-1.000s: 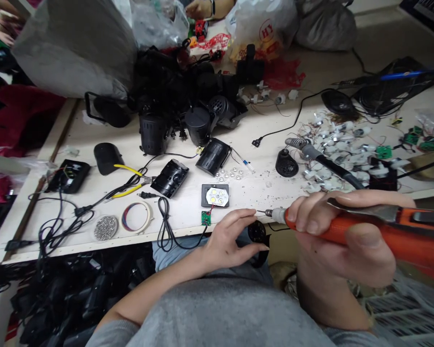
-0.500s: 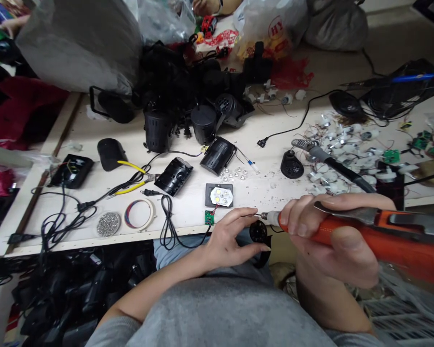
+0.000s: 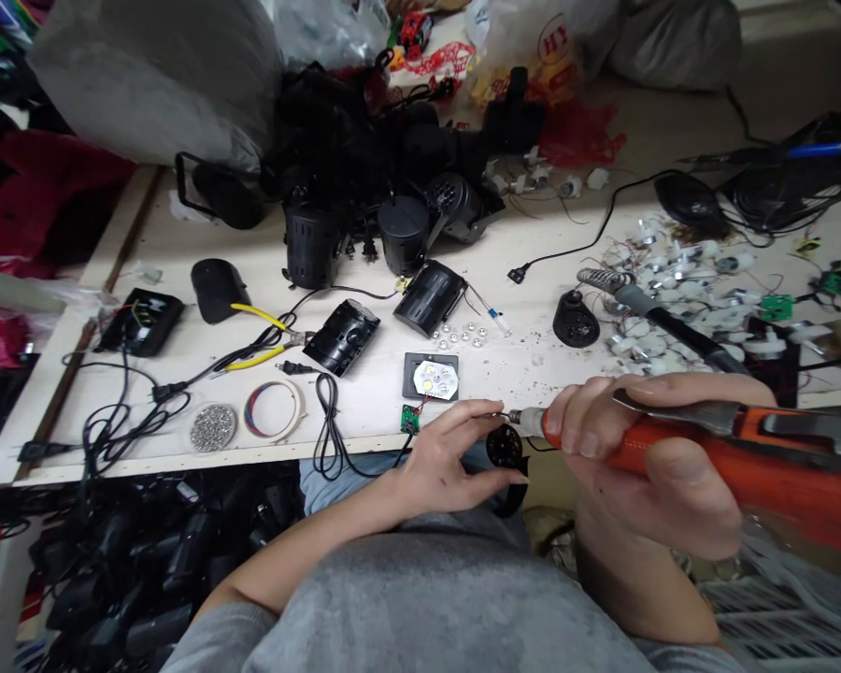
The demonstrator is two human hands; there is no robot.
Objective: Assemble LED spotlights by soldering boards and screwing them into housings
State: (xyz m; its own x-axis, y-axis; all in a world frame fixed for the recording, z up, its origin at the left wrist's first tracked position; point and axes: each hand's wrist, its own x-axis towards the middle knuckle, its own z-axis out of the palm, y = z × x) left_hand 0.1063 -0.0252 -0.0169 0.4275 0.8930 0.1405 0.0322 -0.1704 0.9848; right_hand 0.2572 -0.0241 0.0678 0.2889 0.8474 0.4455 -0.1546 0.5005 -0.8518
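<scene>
My right hand (image 3: 659, 458) is wrapped round an orange power screwdriver (image 3: 791, 467), with a finger on its lever. The driver's tip points left and meets the fingertips of my left hand (image 3: 449, 458). That left hand grips a black plastic housing part (image 3: 506, 449) at the table's front edge; much of the part is hidden below the fingers. Whether a screw sits at the tip is too small to tell. Just beyond my left hand lies a black plate with a white LED board (image 3: 434, 379), wired in red to a small green circuit board (image 3: 410, 419).
Several clear lenses (image 3: 463, 335) lie near a black half shell (image 3: 429, 297). To the left are yellow-handled cutters (image 3: 259, 355), a tape roll (image 3: 273, 411) and a dish of screws (image 3: 212, 428). A soldering iron (image 3: 673, 322) rests in its stand beside piled small motors (image 3: 701, 280).
The view has shifted slightly, so the table's things appear a little farther right and higher. Both hands keep nearly the same pose, with the driver tip still at my left fingertips.
</scene>
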